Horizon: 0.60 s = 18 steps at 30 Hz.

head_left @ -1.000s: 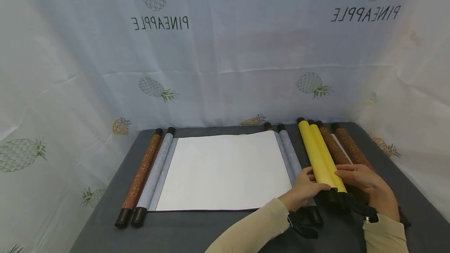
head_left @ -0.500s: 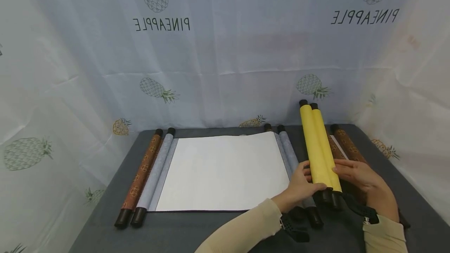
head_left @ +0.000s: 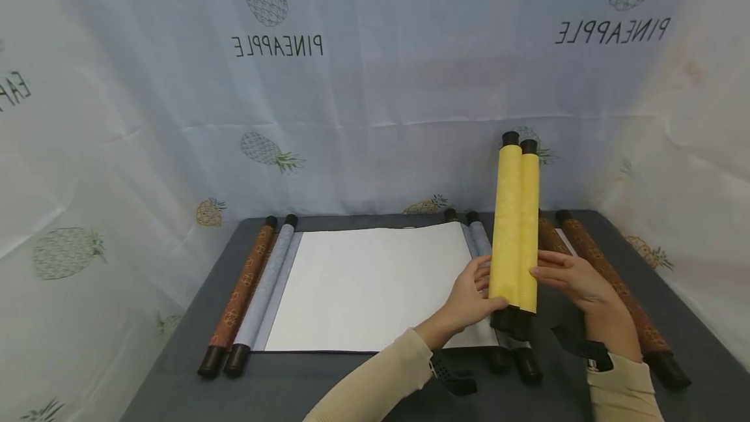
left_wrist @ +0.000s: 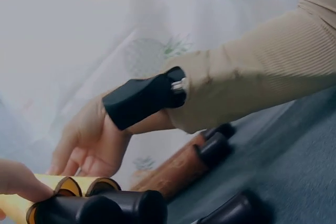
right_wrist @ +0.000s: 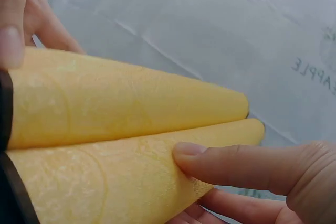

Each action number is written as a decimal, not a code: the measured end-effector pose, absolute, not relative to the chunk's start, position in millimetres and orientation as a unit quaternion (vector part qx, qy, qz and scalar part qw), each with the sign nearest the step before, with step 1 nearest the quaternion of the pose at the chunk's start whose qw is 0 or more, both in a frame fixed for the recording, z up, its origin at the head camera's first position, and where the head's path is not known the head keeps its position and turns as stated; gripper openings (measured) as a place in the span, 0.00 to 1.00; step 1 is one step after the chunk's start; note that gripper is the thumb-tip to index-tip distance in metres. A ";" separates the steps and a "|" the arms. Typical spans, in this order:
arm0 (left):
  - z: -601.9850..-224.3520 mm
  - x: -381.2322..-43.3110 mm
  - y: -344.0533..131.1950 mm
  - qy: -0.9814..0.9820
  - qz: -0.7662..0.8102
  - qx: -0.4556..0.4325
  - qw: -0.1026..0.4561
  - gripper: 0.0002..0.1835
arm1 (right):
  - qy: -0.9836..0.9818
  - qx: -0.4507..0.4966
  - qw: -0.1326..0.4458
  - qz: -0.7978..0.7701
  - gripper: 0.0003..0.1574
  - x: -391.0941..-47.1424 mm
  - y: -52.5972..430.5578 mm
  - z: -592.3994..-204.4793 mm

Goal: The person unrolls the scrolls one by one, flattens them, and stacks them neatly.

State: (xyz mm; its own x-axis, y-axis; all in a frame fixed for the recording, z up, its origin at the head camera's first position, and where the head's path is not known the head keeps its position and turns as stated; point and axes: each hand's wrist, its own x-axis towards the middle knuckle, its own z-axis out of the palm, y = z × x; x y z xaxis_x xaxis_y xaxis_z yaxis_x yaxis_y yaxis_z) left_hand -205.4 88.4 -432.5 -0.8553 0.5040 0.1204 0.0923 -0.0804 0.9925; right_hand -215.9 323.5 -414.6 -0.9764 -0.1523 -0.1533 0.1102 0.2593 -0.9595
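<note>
A yellow scroll [head_left: 515,233], rolled up from both ends into two side-by-side rolls with black end knobs, is held up over the right part of the table, its far end raised. My left hand [head_left: 469,298] grips the left roll near its lower end, thumb on top and fingers around the outer side. On the other side my right hand [head_left: 580,282] holds the right roll, its thumb [right_wrist: 236,166] on the yellow surface. The left thumb [left_wrist: 21,179] presses beside a black knob [left_wrist: 79,209] in the left wrist view.
A blue-grey scroll with a white sheet [head_left: 375,292] lies spread on the dark table [head_left: 170,370], its left roll [head_left: 263,292] beside a brown patterned roll [head_left: 243,285]. Another brown roll [head_left: 615,285] lies at the right. A pineapple-print curtain [head_left: 375,83] surrounds the table.
Both hands have lifted the yellow scroll off the table's right side and moved it left, its far end tilting upward. More of the brown rolls at the right now shows.
</note>
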 end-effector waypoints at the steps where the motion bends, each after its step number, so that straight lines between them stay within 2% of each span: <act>1: -431.4 -206.2 84.2 0.662 0.700 0.225 0.145 0.41 | 0.785 -0.015 0.103 -0.610 0.52 -216.5 318.9 -412.2; 11: -431.2 -215.4 46.3 0.659 0.715 0.217 0.092 0.43 | 0.770 0.005 0.077 -0.633 0.55 -227.0 259.7 -399.2; 18: -429.8 -220.2 24.2 0.662 0.721 0.199 0.057 0.43 | 0.766 0.001 0.051 -0.641 0.50 -237.7 218.8 -397.5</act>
